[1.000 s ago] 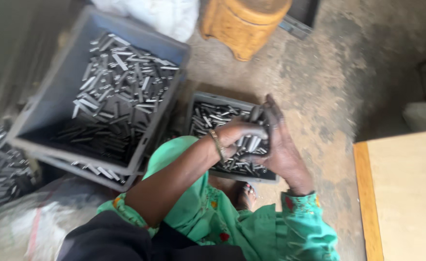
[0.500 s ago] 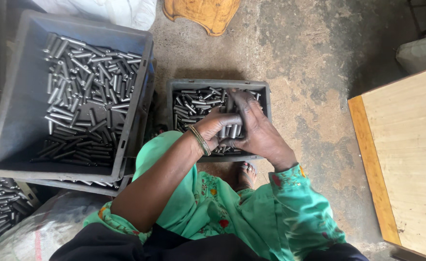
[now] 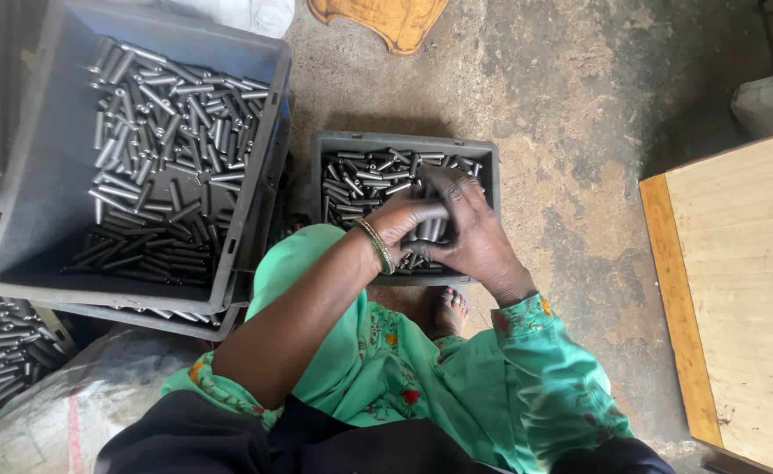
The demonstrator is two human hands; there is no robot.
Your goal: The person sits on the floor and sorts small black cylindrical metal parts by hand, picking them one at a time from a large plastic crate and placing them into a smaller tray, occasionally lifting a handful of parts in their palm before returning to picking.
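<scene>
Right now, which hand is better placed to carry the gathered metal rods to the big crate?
Probably left: the left hand is beside the rods and nearer the big crate; the right hand lies farther away.

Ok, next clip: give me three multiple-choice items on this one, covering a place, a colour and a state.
1. Where are both hands? A over the small grey crate B over the large crate C on the wooden board
2. Sleeve colour? A red B green C white
3. What are the hands doing? A resting empty B gripping a bundle of metal rods C holding a sack

A: left hand and right hand sit over the small grey crate.
B: the sleeve is green.
B: a bundle of metal rods shows between the palms.
</scene>
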